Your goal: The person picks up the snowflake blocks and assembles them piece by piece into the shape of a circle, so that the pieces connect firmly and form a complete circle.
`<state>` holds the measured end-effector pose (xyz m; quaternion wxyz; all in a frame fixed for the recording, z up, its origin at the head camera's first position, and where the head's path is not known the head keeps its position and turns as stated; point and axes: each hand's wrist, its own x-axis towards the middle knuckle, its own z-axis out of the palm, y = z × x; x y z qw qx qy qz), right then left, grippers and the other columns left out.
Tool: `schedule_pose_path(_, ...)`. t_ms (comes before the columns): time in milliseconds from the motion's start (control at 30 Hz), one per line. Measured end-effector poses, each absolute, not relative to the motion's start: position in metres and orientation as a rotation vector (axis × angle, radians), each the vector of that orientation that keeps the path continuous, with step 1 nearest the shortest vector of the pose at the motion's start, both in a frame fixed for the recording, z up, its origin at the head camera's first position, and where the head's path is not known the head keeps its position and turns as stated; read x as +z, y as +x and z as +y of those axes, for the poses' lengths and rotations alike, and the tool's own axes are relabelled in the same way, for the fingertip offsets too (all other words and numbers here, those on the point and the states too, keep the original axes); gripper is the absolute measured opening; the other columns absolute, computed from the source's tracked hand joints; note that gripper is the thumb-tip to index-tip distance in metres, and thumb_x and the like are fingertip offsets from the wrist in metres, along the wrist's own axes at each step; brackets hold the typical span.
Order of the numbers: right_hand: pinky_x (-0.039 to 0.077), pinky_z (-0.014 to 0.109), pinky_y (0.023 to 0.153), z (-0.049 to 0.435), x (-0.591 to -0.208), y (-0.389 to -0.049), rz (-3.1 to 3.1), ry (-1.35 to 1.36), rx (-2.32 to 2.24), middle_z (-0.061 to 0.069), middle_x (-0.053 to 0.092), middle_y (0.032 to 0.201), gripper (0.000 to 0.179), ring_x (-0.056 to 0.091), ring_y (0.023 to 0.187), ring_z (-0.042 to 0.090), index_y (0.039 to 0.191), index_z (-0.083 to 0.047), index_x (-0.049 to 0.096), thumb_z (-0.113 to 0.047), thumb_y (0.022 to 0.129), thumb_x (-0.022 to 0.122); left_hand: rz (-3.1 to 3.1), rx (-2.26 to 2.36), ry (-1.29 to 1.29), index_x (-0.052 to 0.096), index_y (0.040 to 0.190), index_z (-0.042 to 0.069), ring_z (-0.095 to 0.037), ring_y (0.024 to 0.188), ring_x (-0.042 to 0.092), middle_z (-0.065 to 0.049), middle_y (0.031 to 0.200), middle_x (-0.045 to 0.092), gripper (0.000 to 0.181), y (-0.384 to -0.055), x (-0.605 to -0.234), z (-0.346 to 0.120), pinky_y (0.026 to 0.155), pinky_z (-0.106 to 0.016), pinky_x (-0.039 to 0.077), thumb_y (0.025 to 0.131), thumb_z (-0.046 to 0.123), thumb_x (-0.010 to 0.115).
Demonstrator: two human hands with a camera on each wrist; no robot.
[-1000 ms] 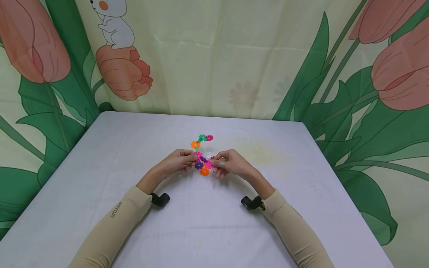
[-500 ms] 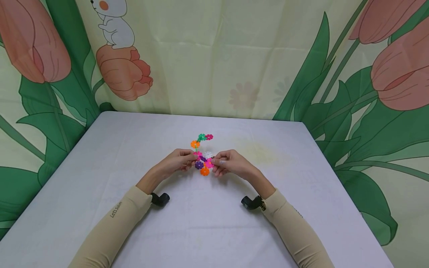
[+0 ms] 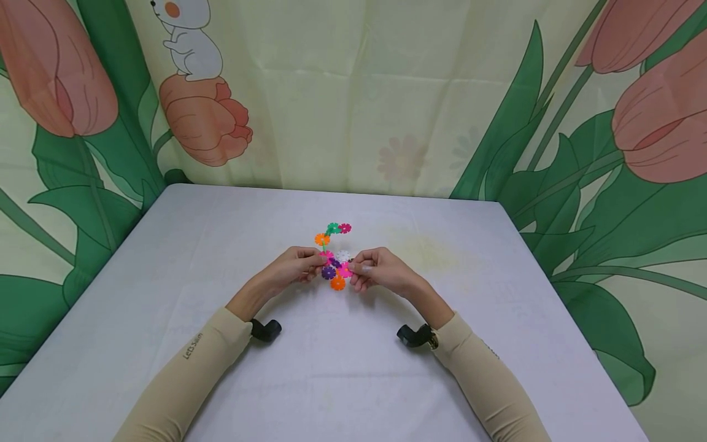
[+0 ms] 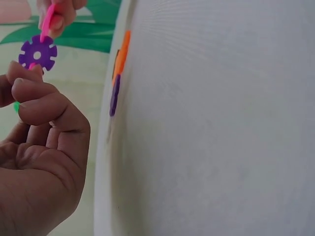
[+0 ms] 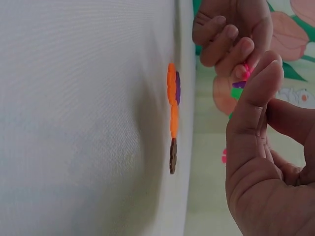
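My left hand (image 3: 294,266) pinches a pink notched snowflake disc (image 3: 326,256) between thumb and fingertips. Another pink disc (image 3: 345,270) is in the pinch of my right hand (image 3: 382,269). Between the two, a purple snowflake disc (image 4: 37,53) touches both pink ones in the left wrist view. From the left hand's disc a chain runs away from me: a green piece seen edge-on, an orange disc (image 3: 323,239), a green disc (image 3: 333,228) and a red-pink disc (image 3: 345,228). My fingers hide most of that chain in the right wrist view.
Below the hands, loose discs lie flat on the white-covered table (image 3: 342,380): orange (image 3: 338,283), purple (image 3: 328,272), white (image 3: 342,256) and a brown one (image 5: 173,156). Behind the table's far edge hangs a curtain (image 3: 342,98) printed with tulips.
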<state>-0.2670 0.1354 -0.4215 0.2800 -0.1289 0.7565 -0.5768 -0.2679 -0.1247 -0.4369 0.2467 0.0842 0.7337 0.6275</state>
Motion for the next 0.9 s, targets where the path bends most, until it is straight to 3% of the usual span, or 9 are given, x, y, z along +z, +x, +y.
schedule_pose_path(900, 0.063, 0.025, 0.070, 0.1342, -0.4278, -0.2675, 1.983, -0.383, -1.555, 0.003, 0.074, 0.078, 0.016, 0.071, 0.067, 0.012, 0.108, 0.007, 0.062, -0.009, 0.106, 0.063, 1.961, 1.736, 0.215, 0.061, 0.101, -0.003, -0.009, 0.065, 0.047, 0.002, 0.078, 0.060, 0.022, -0.2700, -0.4443, -0.1225, 0.061, -0.021, 0.037, 0.108, 0.018, 0.059)
